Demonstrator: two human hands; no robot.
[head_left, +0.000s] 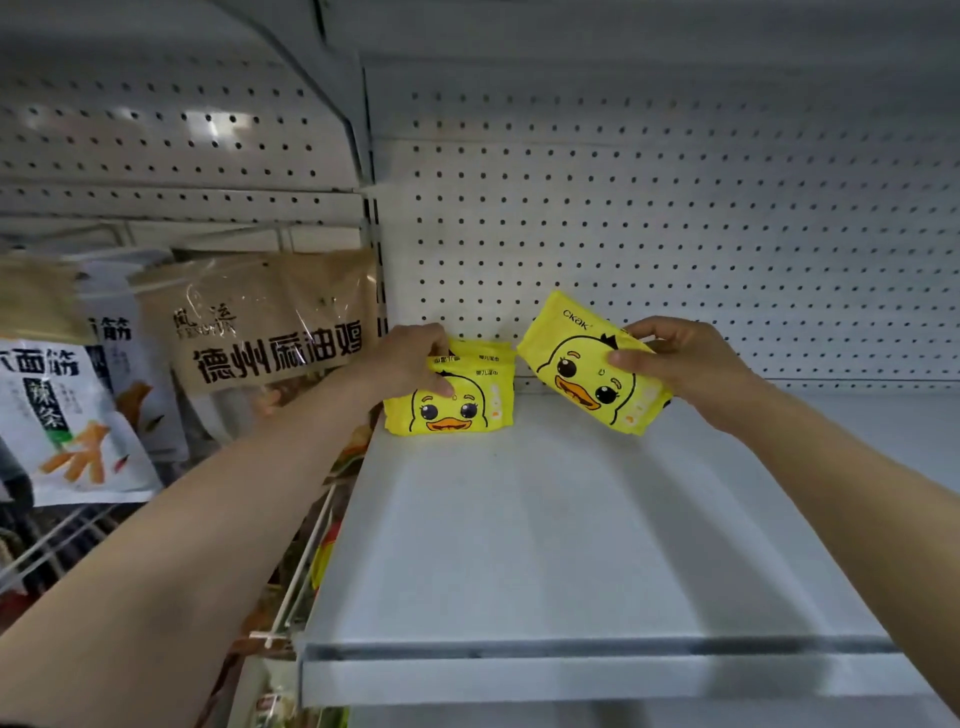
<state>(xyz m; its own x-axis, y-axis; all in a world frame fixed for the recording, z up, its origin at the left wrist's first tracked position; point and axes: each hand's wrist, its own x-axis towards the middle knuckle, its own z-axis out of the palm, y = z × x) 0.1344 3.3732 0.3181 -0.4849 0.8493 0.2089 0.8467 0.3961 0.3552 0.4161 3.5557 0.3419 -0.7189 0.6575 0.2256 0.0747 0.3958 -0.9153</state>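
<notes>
A small stack of yellow duck-print packets (457, 408) stands at the back left of a white metal shelf (545, 545). My left hand (410, 358) grips the stack from its left, thumb across the front packet and fingers over the top. My right hand (675, 364) holds another yellow duck packet (582, 364) tilted in the air just right of the stack, thumb on its face, fingers behind it. That packet's lower edge hovers a little above the shelf near the back wall.
A white pegboard back wall (675, 218) rises behind the shelf. To the left, a brown snack bag (270, 322) and white snack bags (62, 415) hang in the neighbouring bay over wire racks (52, 545). The shelf's front lip (571, 670) is near me.
</notes>
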